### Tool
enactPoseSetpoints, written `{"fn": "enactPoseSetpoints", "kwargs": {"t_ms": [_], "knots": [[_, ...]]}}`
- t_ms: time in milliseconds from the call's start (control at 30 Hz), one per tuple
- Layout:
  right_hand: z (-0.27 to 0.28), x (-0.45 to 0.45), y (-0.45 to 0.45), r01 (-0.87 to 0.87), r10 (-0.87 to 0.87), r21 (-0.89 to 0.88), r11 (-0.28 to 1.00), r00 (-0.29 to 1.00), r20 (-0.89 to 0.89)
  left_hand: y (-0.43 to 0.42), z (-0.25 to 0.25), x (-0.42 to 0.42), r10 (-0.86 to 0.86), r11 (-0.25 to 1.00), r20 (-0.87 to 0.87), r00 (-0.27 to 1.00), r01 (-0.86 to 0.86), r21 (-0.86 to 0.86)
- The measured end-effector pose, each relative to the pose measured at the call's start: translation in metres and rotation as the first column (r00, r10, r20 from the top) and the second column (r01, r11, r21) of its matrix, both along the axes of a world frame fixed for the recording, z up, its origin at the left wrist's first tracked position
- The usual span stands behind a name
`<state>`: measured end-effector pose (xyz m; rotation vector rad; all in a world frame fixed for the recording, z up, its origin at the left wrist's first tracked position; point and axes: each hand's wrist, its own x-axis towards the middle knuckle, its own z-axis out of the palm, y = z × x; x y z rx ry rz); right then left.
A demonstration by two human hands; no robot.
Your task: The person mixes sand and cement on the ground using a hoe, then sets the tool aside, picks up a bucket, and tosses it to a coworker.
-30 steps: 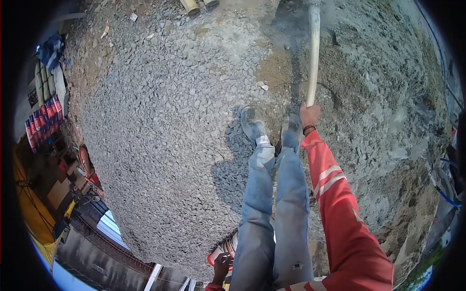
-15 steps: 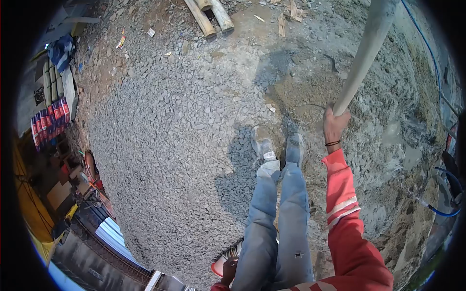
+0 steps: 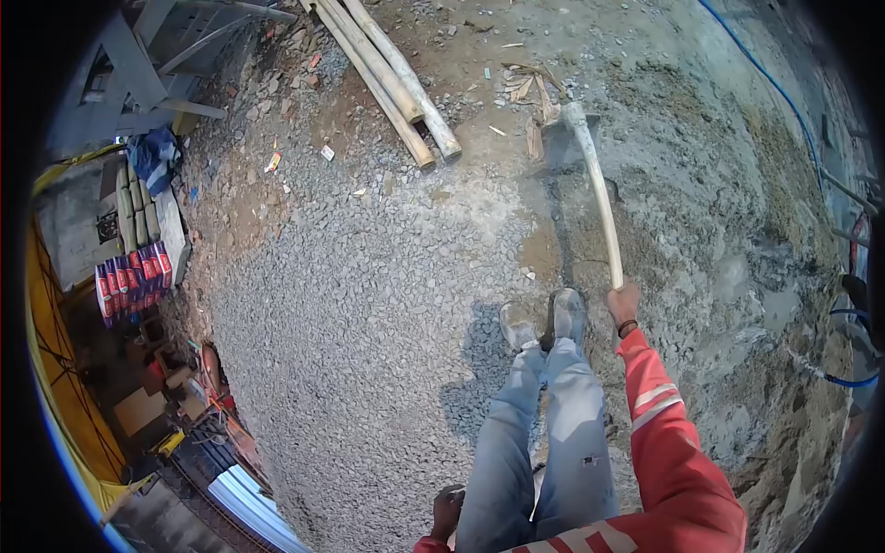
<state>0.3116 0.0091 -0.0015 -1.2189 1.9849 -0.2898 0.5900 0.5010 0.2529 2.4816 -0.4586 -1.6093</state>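
Observation:
My right hand (image 3: 624,302), in a red sleeve, is wrapped round the lower end of a hoe's (image 3: 601,198) pale wooden handle. The hoe reaches forward and slightly left, its metal head at or near the ground beside some wood scraps (image 3: 524,89); I cannot tell if the blade touches. Low in the view, my left hand (image 3: 449,510) hangs beside my left leg above the gravel (image 3: 359,369). Its fingers look curled, but what they hold, if anything, is not clear. My shoes (image 3: 544,318) stand side by side at the gravel's right edge.
Bamboo poles (image 3: 387,78) lie ahead. Red and purple bags (image 3: 134,281) are stacked at left, above corrugated sheets (image 3: 253,507). A blue hose (image 3: 765,69) runs along the right, by wet grey ground (image 3: 737,304).
The hoe has swung from raised close to the camera down and forward, its head now visible. My view has shifted, showing more ground ahead. The red-and-white thing by my left hand no longer shows.

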Motion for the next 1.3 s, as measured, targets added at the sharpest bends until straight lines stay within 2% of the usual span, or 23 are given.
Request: {"fn": "enactPoseSetpoints", "kwargs": {"t_ms": [67,100,167,200,300,367,433,500,567,600,667,700,767,833,900,933,967,1033,1100,1133,1200,1233,1300], "knots": [[0.033,-0.03,0.019,-0.071,0.069,-0.024,0.997,0.996,-0.05,-0.042,0.01,0.013,0.198,0.973,-0.014,0.98,-0.195,0.122],[0.066,-0.036,0.025,-0.068,0.068,0.008,0.998,0.994,-0.081,-0.05,0.007,0.022,0.185,0.976,-0.016,0.983,-0.182,0.118],[0.131,-0.048,0.023,-0.023,0.031,0.112,0.994,0.997,-0.074,-0.059,-0.016,0.052,-0.006,0.996,-0.066,0.998,0.012,0.093],[0.149,-0.057,0.027,0.014,-0.007,0.191,0.982,0.999,-0.039,-0.098,-0.005,0.059,0.054,0.99,-0.098,0.994,-0.04,0.139],[0.166,-0.079,0.041,0.131,-0.136,0.241,0.962,0.991,0.005,-0.22,-0.016,0.089,0.272,0.952,-0.12,0.955,-0.249,0.176],[0.171,-0.081,0.026,0.154,-0.18,0.314,0.937,0.982,0.057,-0.304,-0.041,0.108,0.309,0.946,-0.101,0.946,-0.295,0.132],[0.182,-0.074,-0.001,0.203,-0.231,0.362,0.91,0.972,0.035,-0.392,-0.069,0.117,0.144,0.985,-0.116,0.983,-0.153,-0.074],[0.182,-0.066,-0.036,0.357,-0.479,0.466,0.81,0.861,0.173,-0.499,-0.089,0.112,0.006,0.984,-0.123,0.992,-0.027,-0.173],[0.171,-0.063,-0.035,0.329,-0.444,0.495,0.804,0.886,0.132,-0.592,-0.124,0.11,-0.272,0.933,-0.018,0.962,0.26,-0.248],[0.17,-0.059,-0.038,0.374,-0.503,0.528,0.762,0.856,0.12,-0.629,-0.155,0.112,-0.344,0.886,0.008,0.939,0.327,-0.329],[0.168,-0.052,-0.046,0.426,-0.572,0.568,0.704,0.814,0.099,-0.729,-0.171,0.088,-0.609,0.723,0.162,0.777,0.627,-0.289],[0.173,-0.049,-0.05,0.453,-0.615,0.572,0.684,0.78,0.117,-0.771,-0.187,0.077,-0.659,0.669,0.174,0.732,0.676,-0.31],[0.181,-0.044,-0.066,0.493,-0.671,0.583,0.646,0.731,0.125,-0.846,-0.236,0.06,-0.838,0.372,0.349,0.42,0.907,-0.2],[0.192,-0.038,-0.082,0.562,-0.734,0.641,0.523,0.679,0.004,-0.909,-0.287,0.039,-0.878,0.193,0.436,0.198,0.98,-0.057],[0.187,-0.036,-0.078,0.629,-0.771,0.604,0.488,0.635,-0.038,-0.976,-0.32,0.015,-0.927,0.1,0.358,0.111,0.994,-0.048],[0.162,-0.046,-0.026,0.546,-0.615,0.526,0.652,0.787,-0.054,-1.003,-0.352,0.008,-0.923,0.068,0.374,0.086,0.996,-0.062],[0.182,-0.04,-0.067,0.625,-0.751,0.655,0.424,0.647,-0.131,-1.027,-0.386,0.002,-0.921,0.032,0.386,0.059,0.997,-0.076],[0.177,-0.04,-0.059,0.57,-0.666,0.578,0.584,0.743,-0.059,-1.066,-0.45,-0.008,-0.886,-0.064,0.459,-0.07,0.998,0.029],[0.179,-0.035,-0.071,0.524,-0.594,0.555,0.646,0.802,-0.066,-1.086,-0.472,-0.021,-0.861,-0.112,0.494,-0.118,0.993,0.042],[0.181,-0.033,-0.082,0.532,-0.604,0.591,0.606,0.791,-0.093,-1.09,-0.503,-0.016,-0.875,-0.134,0.462,-0.141,0.99,0.049],[0.177,-0.026,-0.074,0.588,-0.637,0.571,0.573,0.758,-0.142,-1.095,-0.557,-0.002,-0.866,-0.289,0.455,-0.206,0.95,-0.119],[0.174,-0.019,-0.078,0.595,-0.598,0.515,0.617,0.78,-0.185,-1.076,-0.567,0.001,-0.874,-0.302,0.43,-0.227,0.946,-0.115],[0.174,-0.024,-0.096,0.523,-0.541,0.637,0.567,0.819,-0.191,-1.018,-0.567,-0.001,-0.899,-0.141,0.436,-0.047,0.972,-0.186]]}}
